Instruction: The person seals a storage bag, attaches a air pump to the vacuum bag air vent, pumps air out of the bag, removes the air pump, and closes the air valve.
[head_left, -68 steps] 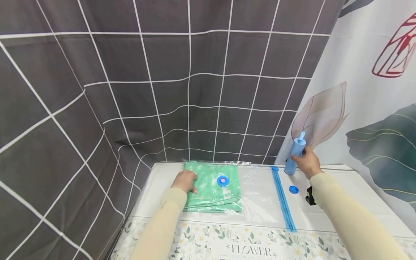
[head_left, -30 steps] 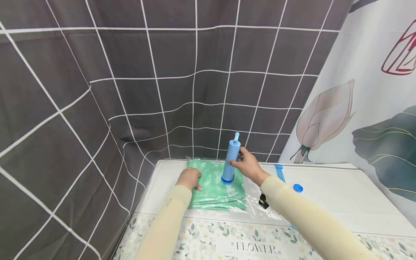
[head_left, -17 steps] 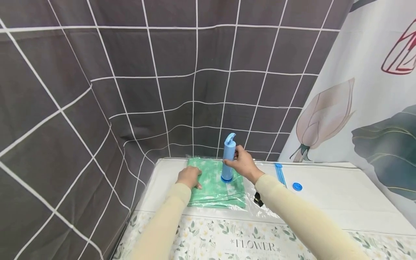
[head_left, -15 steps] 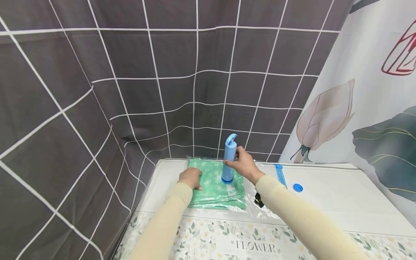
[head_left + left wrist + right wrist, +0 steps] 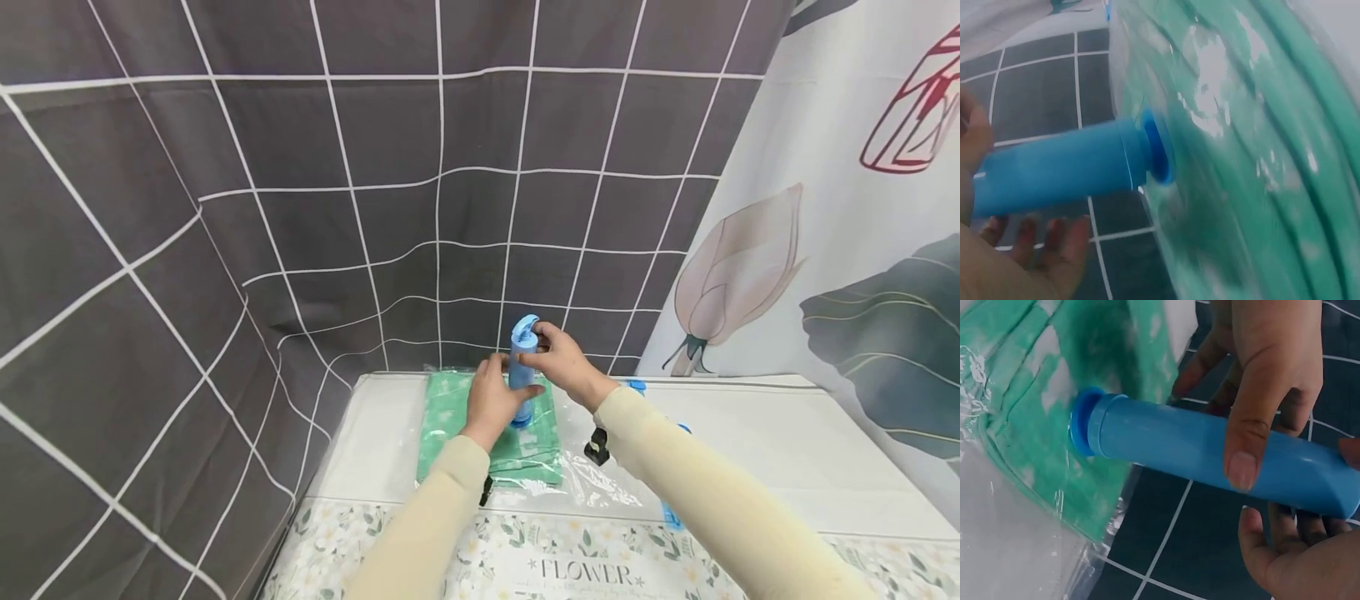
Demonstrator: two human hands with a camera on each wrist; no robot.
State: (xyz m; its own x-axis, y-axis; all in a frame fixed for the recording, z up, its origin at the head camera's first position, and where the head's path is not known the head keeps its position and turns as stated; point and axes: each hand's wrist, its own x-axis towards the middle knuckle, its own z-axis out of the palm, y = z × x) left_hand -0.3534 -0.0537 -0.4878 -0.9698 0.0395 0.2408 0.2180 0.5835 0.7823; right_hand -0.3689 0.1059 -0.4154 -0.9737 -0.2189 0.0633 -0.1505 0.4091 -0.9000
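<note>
A blue hand pump stands upright on the valve of a clear vacuum storage bag, which holds a folded green-and-white cloth. My right hand holds the pump near its top, thumb on the near side. Around the lower barrel, my left hand has its fingers spread, not curled tight. In the right wrist view its thumb lies across the pump, with the other fingers beyond. The left wrist view shows the left hand's fingers loose beside the pump.
The bag's blue zip strip lies mostly under the right forearm. A blue valve cap peeks out beside that sleeve. A dark grid-patterned curtain hangs behind and left of the table; a floral cloth covers the front edge.
My right hand carried the pump from the right of the zip strip onto the valve, and its top handle turned. My left hand left the cloth's left side and moved around the pump.
</note>
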